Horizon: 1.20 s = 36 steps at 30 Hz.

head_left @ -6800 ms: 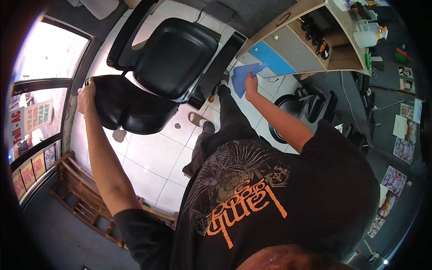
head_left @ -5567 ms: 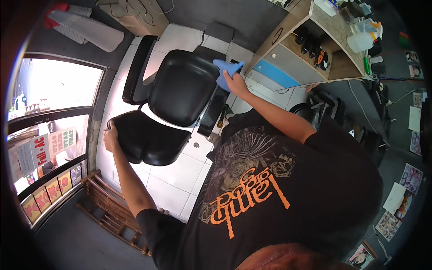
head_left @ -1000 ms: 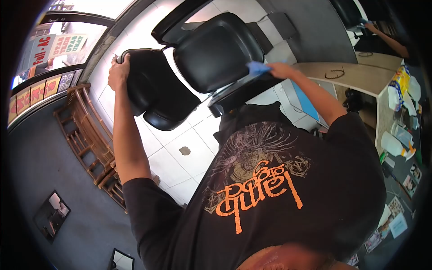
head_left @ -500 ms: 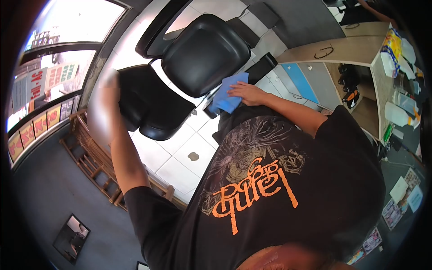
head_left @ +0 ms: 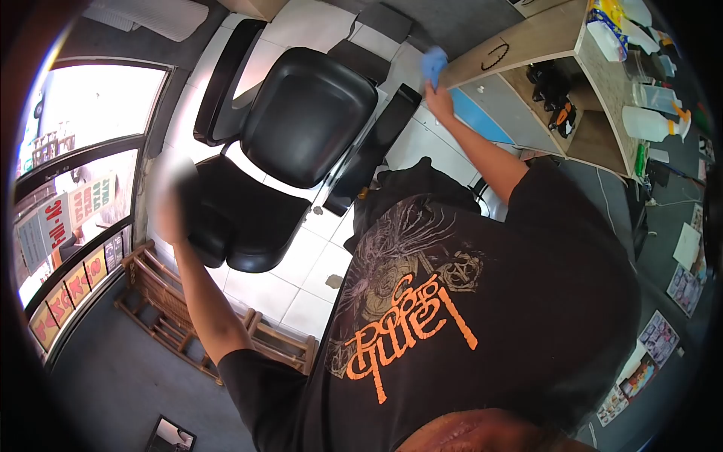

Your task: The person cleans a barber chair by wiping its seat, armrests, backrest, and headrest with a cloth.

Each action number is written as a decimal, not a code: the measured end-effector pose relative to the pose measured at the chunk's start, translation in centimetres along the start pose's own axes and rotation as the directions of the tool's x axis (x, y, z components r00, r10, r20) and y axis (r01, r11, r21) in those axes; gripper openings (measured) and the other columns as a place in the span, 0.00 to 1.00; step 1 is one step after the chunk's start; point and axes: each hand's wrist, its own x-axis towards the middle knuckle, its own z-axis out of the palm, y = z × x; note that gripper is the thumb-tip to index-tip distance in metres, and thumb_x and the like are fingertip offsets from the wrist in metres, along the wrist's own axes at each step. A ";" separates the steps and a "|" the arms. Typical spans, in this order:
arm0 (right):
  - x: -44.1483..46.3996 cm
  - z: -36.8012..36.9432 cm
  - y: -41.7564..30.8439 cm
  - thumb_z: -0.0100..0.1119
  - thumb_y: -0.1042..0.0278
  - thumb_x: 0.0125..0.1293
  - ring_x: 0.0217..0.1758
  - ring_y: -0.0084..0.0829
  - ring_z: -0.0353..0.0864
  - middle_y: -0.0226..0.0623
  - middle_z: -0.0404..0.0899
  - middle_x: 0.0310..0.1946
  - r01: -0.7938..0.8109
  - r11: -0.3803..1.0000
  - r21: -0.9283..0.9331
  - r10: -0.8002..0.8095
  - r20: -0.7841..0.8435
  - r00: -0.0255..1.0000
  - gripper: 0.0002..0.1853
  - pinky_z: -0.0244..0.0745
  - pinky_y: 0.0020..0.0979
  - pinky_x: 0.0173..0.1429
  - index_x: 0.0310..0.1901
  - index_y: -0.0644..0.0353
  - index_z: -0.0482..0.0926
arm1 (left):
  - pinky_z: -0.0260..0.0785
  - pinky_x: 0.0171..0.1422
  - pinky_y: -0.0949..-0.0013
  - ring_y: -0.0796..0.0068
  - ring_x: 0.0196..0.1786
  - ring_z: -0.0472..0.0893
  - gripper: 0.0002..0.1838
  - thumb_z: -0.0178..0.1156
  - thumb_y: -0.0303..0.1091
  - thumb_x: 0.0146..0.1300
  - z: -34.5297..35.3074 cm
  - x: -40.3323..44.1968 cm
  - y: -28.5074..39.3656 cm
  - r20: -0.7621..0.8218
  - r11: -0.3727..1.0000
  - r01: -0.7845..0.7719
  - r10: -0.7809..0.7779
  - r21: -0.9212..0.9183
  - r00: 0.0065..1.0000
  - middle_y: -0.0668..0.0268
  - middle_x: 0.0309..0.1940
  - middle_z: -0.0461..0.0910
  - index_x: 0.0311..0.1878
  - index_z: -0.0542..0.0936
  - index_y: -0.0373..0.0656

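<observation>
My right hand (head_left: 439, 100) is closed on a blue cloth (head_left: 433, 66), holding it in the air near the front edge of the wooden cabinet (head_left: 520, 54). To its left stands a black padded salon chair (head_left: 309, 117), with a long black armrest (head_left: 380, 147) nearest that hand. My left hand (head_left: 172, 217) is at the outer end of the chair's other black cushion (head_left: 252, 211). A blur hides its fingers, so I cannot tell whether it grips the cushion.
The cabinet has blue and grey doors and an open shelf with black items (head_left: 550, 87). A spray bottle (head_left: 655, 123) stands among other bottles at right. A bamboo bench (head_left: 169, 309) stands at lower left, below a glass window (head_left: 98, 105).
My right hand has lifted the blue cloth off the chair's armrest side and carried it up and right towards the cabinet. My left hand stays by the chair. The view has shifted.
</observation>
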 end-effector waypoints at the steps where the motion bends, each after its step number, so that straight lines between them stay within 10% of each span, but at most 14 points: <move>1: -0.3 1.3 -1.1 0.63 0.63 0.68 0.66 0.55 0.79 0.55 0.82 0.62 -0.041 0.999 0.023 0.041 -0.035 0.999 0.22 0.69 0.48 0.74 0.63 0.58 0.81 | 0.68 0.75 0.47 0.47 0.71 0.78 0.48 0.50 0.79 0.66 0.0 0.0 0.1 0.004 1.000 0.003 -0.003 -0.001 1.000 0.50 0.68 0.80 0.78 0.72 0.52; 3: -1.3 6.2 0.1 0.63 0.60 0.69 0.68 0.55 0.77 0.57 0.82 0.60 0.361 0.931 -0.058 -0.366 -0.139 0.920 0.23 0.69 0.48 0.73 0.61 0.63 0.82 | 0.68 0.75 0.46 0.46 0.71 0.79 0.48 0.50 0.79 0.66 -0.2 -0.1 0.1 0.006 1.000 -0.004 0.004 0.001 1.000 0.50 0.68 0.80 0.78 0.72 0.52; 6: -5.2 7.5 -2.4 0.63 0.57 0.69 0.67 0.54 0.76 0.56 0.82 0.57 0.513 0.726 -0.458 -0.660 -0.254 0.707 0.23 0.67 0.49 0.73 0.58 0.67 0.82 | 0.68 0.75 0.46 0.46 0.71 0.79 0.48 0.50 0.79 0.65 0.1 0.2 -0.2 -0.005 1.000 -0.009 0.009 -0.002 1.000 0.50 0.68 0.81 0.77 0.73 0.52; 9: -9.6 6.6 -5.2 0.63 0.56 0.71 0.71 0.61 0.72 0.58 0.77 0.65 0.710 0.680 -0.184 -0.667 0.247 0.703 0.22 0.65 0.52 0.76 0.54 0.70 0.83 | 0.68 0.75 0.46 0.46 0.71 0.79 0.48 0.50 0.79 0.65 0.0 0.0 -0.2 -0.002 1.000 -0.020 0.020 -0.009 1.000 0.50 0.67 0.81 0.76 0.74 0.52; 11: -12.7 8.0 -6.2 0.63 0.55 0.71 0.72 0.55 0.72 0.55 0.79 0.64 0.911 0.400 -0.103 -0.679 0.634 0.370 0.24 0.60 0.52 0.80 0.56 0.70 0.83 | 0.68 0.75 0.46 0.46 0.71 0.79 0.47 0.51 0.79 0.65 0.0 0.0 -0.1 -0.015 1.000 -0.026 0.026 -0.015 1.000 0.50 0.67 0.81 0.75 0.75 0.52; 17: -16.3 13.8 -7.4 0.62 0.53 0.72 0.70 0.43 0.77 0.40 0.83 0.63 0.890 0.346 0.296 -0.701 0.712 0.036 0.21 0.63 0.44 0.80 0.58 0.58 0.85 | 0.67 0.76 0.47 0.47 0.71 0.78 0.47 0.53 0.78 0.65 -0.3 -0.3 0.1 -0.008 1.000 0.015 -0.015 -0.022 1.000 0.50 0.67 0.81 0.75 0.74 0.51; 20: -11.4 10.1 -6.1 0.59 0.73 0.56 0.74 0.37 0.74 0.36 0.80 0.68 0.922 0.242 0.302 -0.708 0.704 -0.045 0.29 0.61 0.44 0.81 0.63 0.52 0.82 | 0.67 0.76 0.47 0.48 0.71 0.79 0.47 0.53 0.77 0.65 -0.8 -0.9 0.4 0.005 0.999 0.004 -0.003 -0.051 1.000 0.50 0.67 0.81 0.76 0.74 0.50; 24: -2.2 0.7 -2.4 0.55 0.91 0.46 0.82 0.39 0.65 0.32 0.75 0.73 0.956 0.289 0.053 -0.780 0.591 0.204 0.39 0.55 0.50 0.84 0.63 0.49 0.81 | 0.67 0.76 0.48 0.48 0.71 0.79 0.47 0.52 0.77 0.66 -0.6 -0.8 0.5 0.000 0.999 0.018 -0.018 -0.037 1.000 0.50 0.67 0.81 0.76 0.74 0.49; 26: 1.0 -1.8 -0.6 0.56 0.83 0.58 0.80 0.44 0.68 0.37 0.77 0.72 0.906 0.415 -0.086 -0.782 0.476 0.403 0.33 0.60 0.50 0.81 0.66 0.50 0.80 | 0.67 0.76 0.48 0.48 0.71 0.79 0.47 0.52 0.77 0.66 -0.7 -0.8 0.4 0.008 0.999 0.012 -0.012 -0.036 1.000 0.50 0.67 0.81 0.75 0.74 0.48; 28: 5.6 0.1 3.9 0.57 0.68 0.74 0.74 0.48 0.75 0.41 0.78 0.70 0.393 0.905 -0.160 -0.318 0.357 0.878 0.23 0.67 0.49 0.76 0.69 0.53 0.78 | 0.68 0.75 0.48 0.49 0.71 0.79 0.47 0.52 0.77 0.66 -0.5 -0.6 0.3 0.001 0.999 0.012 -0.012 -0.030 1.000 0.50 0.67 0.81 0.76 0.74 0.49; 30: 8.4 0.6 5.8 0.54 0.54 0.78 0.69 0.48 0.78 0.42 0.79 0.69 -0.029 0.998 0.051 0.010 0.344 0.939 0.25 0.71 0.48 0.72 0.71 0.57 0.77 | 0.68 0.75 0.47 0.49 0.71 0.79 0.47 0.52 0.77 0.66 -0.3 -0.4 0.4 -0.003 1.000 0.010 -0.010 -0.027 1.000 0.50 0.67 0.81 0.76 0.74 0.49; 36: 3.8 6.7 7.5 0.37 0.47 0.87 0.75 0.40 0.74 0.41 0.78 0.70 -0.479 0.187 0.857 0.201 0.444 0.873 0.28 0.64 0.50 0.82 0.72 0.57 0.73 | 0.68 0.75 0.47 0.48 0.71 0.79 0.47 0.52 0.77 0.65 -0.2 -0.3 0.3 -0.016 1.000 0.008 -0.008 -0.019 1.000 0.51 0.67 0.81 0.76 0.74 0.51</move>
